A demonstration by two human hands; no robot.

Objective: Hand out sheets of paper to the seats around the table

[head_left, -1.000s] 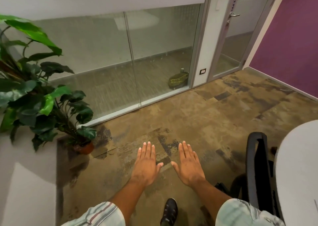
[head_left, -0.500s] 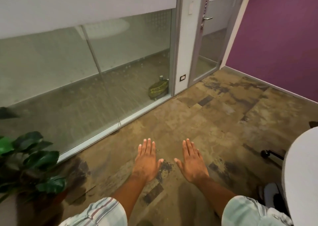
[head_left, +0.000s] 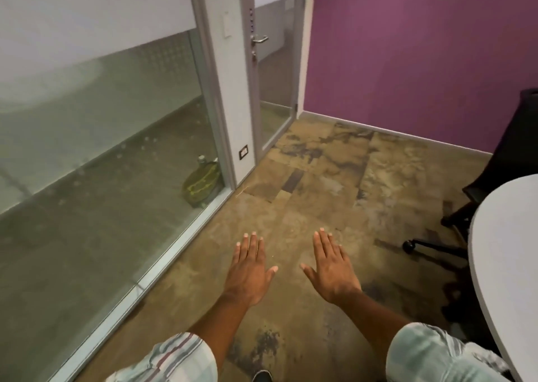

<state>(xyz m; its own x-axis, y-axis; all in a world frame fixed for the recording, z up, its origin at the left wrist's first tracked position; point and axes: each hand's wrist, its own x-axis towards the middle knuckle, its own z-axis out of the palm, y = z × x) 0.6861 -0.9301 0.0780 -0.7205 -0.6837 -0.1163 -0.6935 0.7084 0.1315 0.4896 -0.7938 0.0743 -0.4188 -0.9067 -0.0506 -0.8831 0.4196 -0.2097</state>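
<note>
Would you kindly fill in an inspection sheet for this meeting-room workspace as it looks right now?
Surface: white round-edged table at the right edge; visible part bare.
Job's things: no paper sheets seen; black wheeled office chair beside the table.
Clutter: green patterned bag behind the glass partition.
Grippers: left hand and right hand open, palms down, empty.
Cables: nothing seen.
Surroundings: purple wall, glass door, mottled brown carpet.

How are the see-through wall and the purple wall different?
The glass wall lets you see through to the floor and a green bag behind it; the purple wall hides whatever is behind it. The glass wall has a white frosted band on top; the purple wall is one colour all over. Both stand straight up from the brown floor.
</note>
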